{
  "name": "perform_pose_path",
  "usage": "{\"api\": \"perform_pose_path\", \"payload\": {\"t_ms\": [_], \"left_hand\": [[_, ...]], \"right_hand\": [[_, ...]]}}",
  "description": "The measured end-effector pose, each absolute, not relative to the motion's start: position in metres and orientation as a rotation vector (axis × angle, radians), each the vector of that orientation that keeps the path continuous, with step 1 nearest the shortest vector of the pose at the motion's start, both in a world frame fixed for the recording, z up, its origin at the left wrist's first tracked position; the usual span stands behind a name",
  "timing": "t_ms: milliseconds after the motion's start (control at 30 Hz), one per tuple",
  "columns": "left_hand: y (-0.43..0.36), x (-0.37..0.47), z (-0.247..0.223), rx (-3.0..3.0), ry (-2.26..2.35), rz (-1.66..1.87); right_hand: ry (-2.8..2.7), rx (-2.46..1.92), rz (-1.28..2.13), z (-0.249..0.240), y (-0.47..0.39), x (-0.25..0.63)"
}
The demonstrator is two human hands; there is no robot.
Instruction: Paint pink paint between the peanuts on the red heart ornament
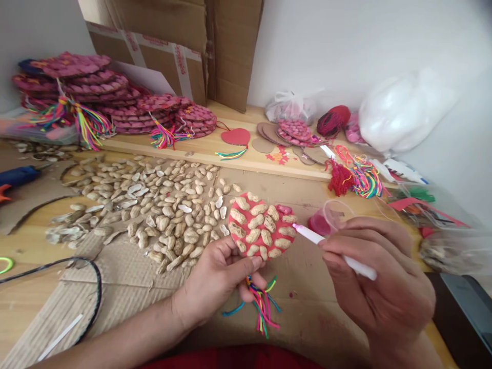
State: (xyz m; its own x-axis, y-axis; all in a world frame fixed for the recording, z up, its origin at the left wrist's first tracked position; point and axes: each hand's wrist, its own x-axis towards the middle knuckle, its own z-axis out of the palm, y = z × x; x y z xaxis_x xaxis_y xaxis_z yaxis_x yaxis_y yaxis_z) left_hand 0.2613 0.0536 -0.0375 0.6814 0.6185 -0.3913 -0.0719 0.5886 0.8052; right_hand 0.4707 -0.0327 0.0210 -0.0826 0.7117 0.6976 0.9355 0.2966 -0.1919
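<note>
My left hand pinches the lower edge of a red heart covered with peanut shells. A tassel of bright cords hangs below the heart. Between the fingers of my right hand is a white paint pen, slanting down to the left. Its pink tip is at the heart's right edge; whether it touches cannot be made out. One shell at the heart's upper right is pink, while the others are plain tan. Just beyond the pen stands a clear cup with pink liquid in it.
Loose peanut shells spread over cardboard on the left, near a black cable and a blue glue gun. Stacks of pink shell-covered pieces, a red heart ornament and a white bag line the back. A dark device lies at right.
</note>
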Motion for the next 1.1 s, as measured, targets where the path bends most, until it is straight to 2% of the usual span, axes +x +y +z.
{"api": "perform_pose_path", "payload": {"t_ms": [1100], "left_hand": [[0.0545, 0.2609, -0.0398, 0.794, 0.708, 0.463]], "right_hand": [[-1.844, -1.490, -0.422, 0.0182, -0.0317, 0.4726]]}}
